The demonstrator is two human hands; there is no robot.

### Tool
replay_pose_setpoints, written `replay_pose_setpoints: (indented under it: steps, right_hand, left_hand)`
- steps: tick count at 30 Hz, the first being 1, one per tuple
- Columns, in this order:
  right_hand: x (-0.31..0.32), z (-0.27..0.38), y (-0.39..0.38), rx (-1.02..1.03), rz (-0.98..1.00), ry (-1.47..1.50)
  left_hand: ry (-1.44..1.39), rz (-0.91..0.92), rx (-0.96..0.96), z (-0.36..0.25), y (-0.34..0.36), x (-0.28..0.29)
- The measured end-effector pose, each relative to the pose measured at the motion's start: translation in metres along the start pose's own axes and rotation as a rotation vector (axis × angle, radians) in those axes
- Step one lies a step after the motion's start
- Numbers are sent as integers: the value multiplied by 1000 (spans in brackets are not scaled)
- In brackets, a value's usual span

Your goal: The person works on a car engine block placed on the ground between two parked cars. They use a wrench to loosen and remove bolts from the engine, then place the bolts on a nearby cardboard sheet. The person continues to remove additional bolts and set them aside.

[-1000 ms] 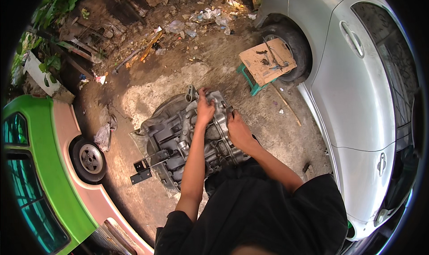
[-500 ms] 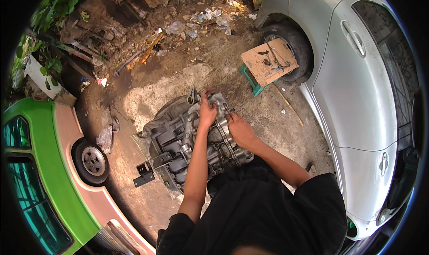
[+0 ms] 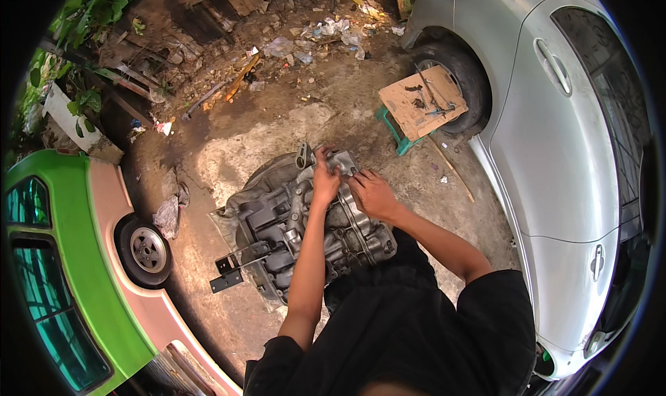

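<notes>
Grey metal casing (image 3: 262, 219) on the ground (image 3: 461, 212), just ahead of the person. Left hand (image 3: 326, 181) is curled over its far edge, right hand (image 3: 374, 196) bunched narrow at the far right corner (can't tell if either's gripping anything). I'd brace left, work right gently. Black bracket (image 3: 226, 280) points left; long axis unclear, arm's in the way. Farther off, tools (image 3: 441, 109) lie toward the cardboard's (image 3: 402, 113) right edge.
</notes>
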State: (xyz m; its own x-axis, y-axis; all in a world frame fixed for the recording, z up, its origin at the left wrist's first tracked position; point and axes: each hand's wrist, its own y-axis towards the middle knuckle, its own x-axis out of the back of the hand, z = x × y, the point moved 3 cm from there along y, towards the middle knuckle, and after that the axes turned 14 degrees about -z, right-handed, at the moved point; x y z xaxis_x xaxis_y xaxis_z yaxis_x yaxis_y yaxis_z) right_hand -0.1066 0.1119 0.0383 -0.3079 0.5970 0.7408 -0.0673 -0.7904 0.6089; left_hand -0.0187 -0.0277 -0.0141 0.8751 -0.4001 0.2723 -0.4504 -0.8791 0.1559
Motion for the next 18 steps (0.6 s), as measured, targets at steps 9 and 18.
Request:
replay_pose_setpoints:
  steps: [9,18]
  right_hand:
    - [-37,-13,-9,-59,-252,575]
    - [-50,-16,53,-299,-384,523]
  left_hand:
    - [-224,-21,148,-3,-1,4]
    - [-272,-14,344,-13,-4,6]
